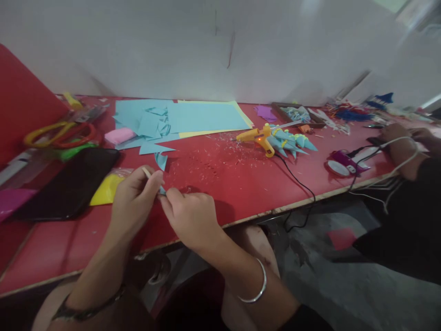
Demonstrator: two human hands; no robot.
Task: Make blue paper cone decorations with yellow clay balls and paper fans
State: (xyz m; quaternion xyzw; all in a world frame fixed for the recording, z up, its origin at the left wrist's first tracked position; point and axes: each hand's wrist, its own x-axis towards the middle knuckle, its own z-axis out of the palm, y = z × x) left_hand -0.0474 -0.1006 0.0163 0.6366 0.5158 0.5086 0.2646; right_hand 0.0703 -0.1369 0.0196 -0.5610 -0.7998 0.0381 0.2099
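My left hand (pixel 136 197) is closed, thumb against the fingers, with the end of a thin pale stick (pixel 147 173) poking out above. Beside it, my right hand (pixel 193 216) is closed with its fingertips at a small piece of blue paper (pixel 162 189) between the two hands. Most of that paper is hidden by the fingers. Just beyond lies a curled blue paper strip (pixel 161 161), with a pointed blue paper scrap (pixel 155 147) behind it.
Blue paper sheets (pixel 210 115) lie at the back. An orange glue gun (pixel 257 135), its light glowing, rests against blue paper cones (pixel 289 141). Scissors (pixel 58 134) and a black phone (pixel 70 184) are left. A co-worker's hand (pixel 399 138) is right, near a purple-and-white device (pixel 344 164).
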